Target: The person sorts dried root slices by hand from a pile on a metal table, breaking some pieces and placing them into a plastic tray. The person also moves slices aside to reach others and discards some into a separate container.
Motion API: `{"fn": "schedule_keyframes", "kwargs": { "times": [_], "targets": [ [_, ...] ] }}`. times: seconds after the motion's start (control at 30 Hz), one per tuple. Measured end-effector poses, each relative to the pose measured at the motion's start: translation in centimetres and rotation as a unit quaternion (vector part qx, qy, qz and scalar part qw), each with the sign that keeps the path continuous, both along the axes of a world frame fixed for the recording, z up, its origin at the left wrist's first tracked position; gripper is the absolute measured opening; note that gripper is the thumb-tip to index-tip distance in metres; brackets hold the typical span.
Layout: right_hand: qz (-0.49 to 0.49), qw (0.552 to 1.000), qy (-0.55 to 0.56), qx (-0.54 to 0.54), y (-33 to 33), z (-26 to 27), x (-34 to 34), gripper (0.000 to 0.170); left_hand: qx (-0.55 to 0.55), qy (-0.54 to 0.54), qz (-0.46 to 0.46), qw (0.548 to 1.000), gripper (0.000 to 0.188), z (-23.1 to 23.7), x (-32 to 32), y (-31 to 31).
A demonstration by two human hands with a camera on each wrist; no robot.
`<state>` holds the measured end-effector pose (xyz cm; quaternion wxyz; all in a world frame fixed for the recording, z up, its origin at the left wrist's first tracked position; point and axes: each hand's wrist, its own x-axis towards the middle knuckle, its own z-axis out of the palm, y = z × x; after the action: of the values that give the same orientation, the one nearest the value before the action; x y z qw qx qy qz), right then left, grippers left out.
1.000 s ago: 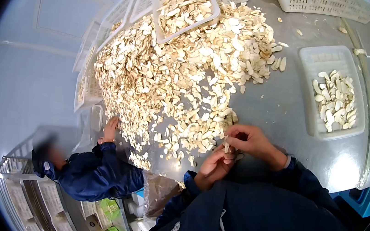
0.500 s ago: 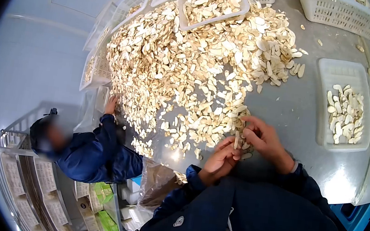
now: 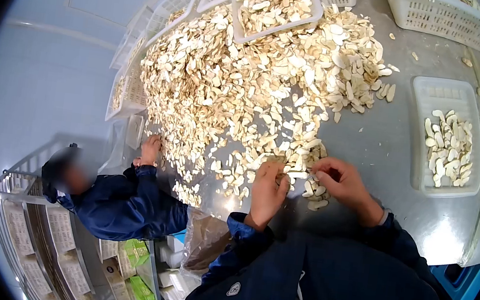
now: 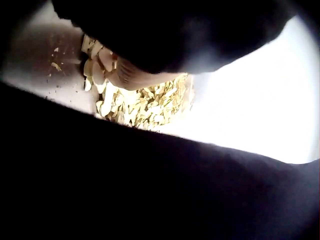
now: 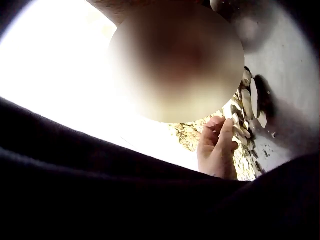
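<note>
A heap of pale, brown-edged dried slices point(image 3: 212, 80), like sliced mushroom, spreads over the metal table point(image 3: 381, 125). At its near edge my left hand point(image 3: 267, 195) holds a whitish slice point(image 3: 295, 175) by one end, the thumb turned toward the right hand. My right hand point(image 3: 343, 187) is just to the right, index finger and thumb bent toward the loose slices point(image 3: 315, 190); I cannot tell whether it pinches one. Dark sleeves and glare fill much of both wrist views. At the right, a white tray point(image 3: 451, 92) contains a small pile of slices.
A basket full of slices point(image 3: 279, 2) sits on the heap's far side, with white perforated baskets point(image 3: 448, 19) around the back. To the left another person point(image 3: 126, 202) in dark blue has a hand at the heap. Shelving point(image 3: 20, 231) and a blue crate point(image 3: 463, 282) stand nearby.
The head view shifted, then steadied. My left hand moved left, apart from the right hand, and its fingers now reach onto the heap. The other person's hand moved slightly right.
</note>
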<state>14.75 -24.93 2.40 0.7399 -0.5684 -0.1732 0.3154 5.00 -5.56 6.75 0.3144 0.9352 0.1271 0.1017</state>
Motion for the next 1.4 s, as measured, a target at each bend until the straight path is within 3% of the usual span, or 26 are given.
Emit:
{"fn": "schedule_keyframes", "kwargs": {
  "times": [0.23,0.33,0.43,0.5,0.57,0.6,0.63,0.7,0.8,0.87,0.9,1.0,1.1,1.23,1.4],
  "targets": [
    [0.032,0.999,0.034,0.006,-0.5,1.0,0.5,0.021,0.008,0.028,0.022,0.999,0.016,0.5,0.1,0.4],
    [0.071,0.989,0.126,0.013,-0.9,2.2,0.7,0.028,-0.265,0.039,0.059,0.962,0.014,0.0,-0.4,0.5],
    [0.107,0.965,0.239,0.031,-1.0,3.5,0.8,0.034,-0.260,-0.036,-0.034,0.964,0.013,1.3,0.6,-0.9],
    [0.125,0.960,0.249,0.038,-0.9,2.9,0.9,0.038,-0.101,0.002,-0.054,0.993,0.013,2.3,1.1,-1.2],
    [0.088,0.983,0.154,0.042,-0.6,1.4,0.6,0.035,0.051,-0.023,-0.105,0.993,0.014,1.5,1.6,-1.6],
    [0.068,0.991,0.106,0.043,-0.6,0.7,0.5,0.033,0.056,-0.015,-0.101,0.993,0.014,1.6,1.6,-2.0],
    [0.032,0.999,-0.008,0.030,-0.6,0.2,0.5,0.033,0.069,-0.004,-0.101,0.992,0.016,1.5,1.6,-1.9],
    [-0.035,0.971,-0.236,0.004,-0.6,-0.1,1.0,0.032,0.097,0.017,-0.099,0.990,0.020,1.0,1.3,-1.5],
    [-0.051,0.957,-0.287,0.000,-1.1,1.1,1.3,0.031,0.098,0.019,-0.083,0.992,0.021,0.4,1.0,-1.1],
    [-0.006,0.996,-0.063,0.068,-1.0,0.9,1.0,0.031,0.043,0.024,-0.067,0.997,0.020,0.1,0.6,-0.7],
    [0.015,0.994,0.051,0.100,-0.9,1.3,0.9,0.031,0.014,0.026,-0.060,0.998,0.019,0.2,0.7,-0.8],
    [0.035,0.960,0.267,0.080,-1.1,3.3,1.1,0.031,-0.268,-0.012,-0.002,0.963,0.014,0.8,0.5,-1.8],
    [0.042,0.948,0.306,0.076,-1.1,3.2,1.1,0.033,-0.211,0.003,-0.009,0.977,0.013,-0.1,0.0,-2.2],
    [0.069,0.959,0.262,0.083,-1.1,0.8,1.3,0.031,-0.051,0.078,-0.093,0.991,0.020,0.4,0.4,-3.7],
    [0.060,0.944,0.276,0.173,-1.3,0.9,1.4,0.032,-0.069,0.066,-0.072,0.993,0.011,-0.5,0.1,-3.0]
  ]
}}
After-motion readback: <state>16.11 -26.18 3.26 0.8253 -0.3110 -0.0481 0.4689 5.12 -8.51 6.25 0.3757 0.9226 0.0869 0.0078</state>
